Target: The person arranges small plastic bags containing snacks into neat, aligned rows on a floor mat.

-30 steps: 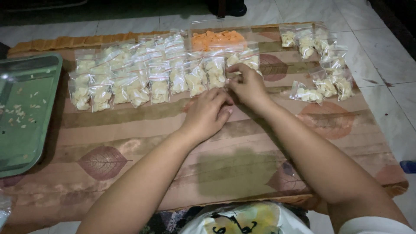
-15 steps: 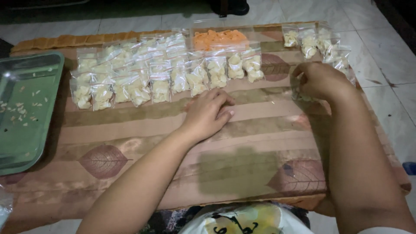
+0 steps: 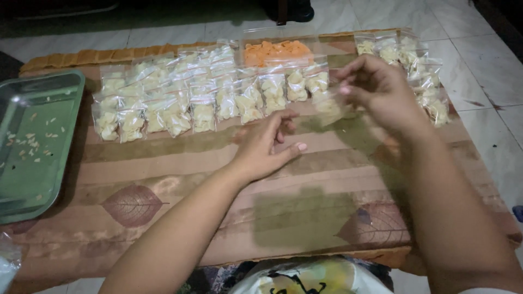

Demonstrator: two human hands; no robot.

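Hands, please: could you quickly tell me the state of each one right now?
Left hand: open, palm down on the leaf-patterned cloth, holding nothing.
Right hand: fingers pinched on a small clear snack bag, lifted above the cloth.

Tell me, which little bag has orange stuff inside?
The wide clear bag at the far edge of the mat, behind the rows. Its filling is orange; every other small bag holds pale yellowish pieces.

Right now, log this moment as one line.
right hand: holds small clear snack bag above mat | left hand: flat on leaf-print mat | rows of filled bags behind | metal tray far left
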